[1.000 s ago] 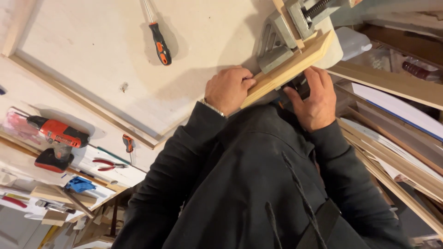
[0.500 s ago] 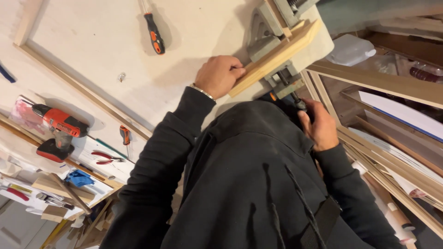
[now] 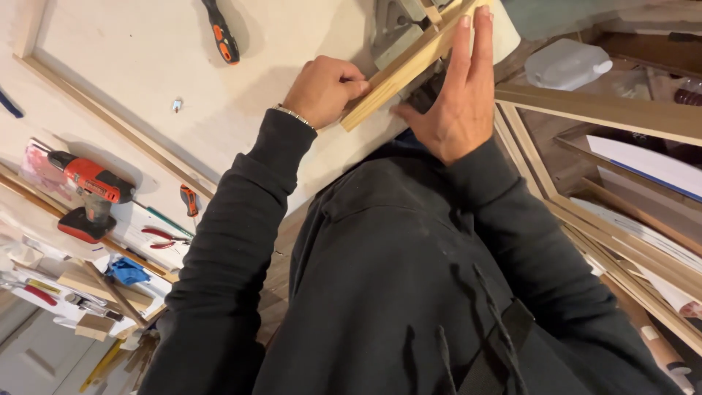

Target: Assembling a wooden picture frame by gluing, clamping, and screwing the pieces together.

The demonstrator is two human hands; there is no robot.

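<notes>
Pale worktop [image 3: 146,66] carries your wooden strip [image 3: 398,73]; your left hand [image 3: 325,89] has its grip closed around it, your right hand [image 3: 457,99] lies open and flat on it.

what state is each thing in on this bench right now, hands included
left hand: closed, gripping the wooden strip's near end
right hand: open, fingers flat along the strip
wooden strip: lying slanted, far end at the grey metal clamp
grey metal clamp: on the bench, partly cut off
screwdriver: lying loose, untouched
red drill: standing, unused
red pliers: jaws shut, lying flat
</notes>
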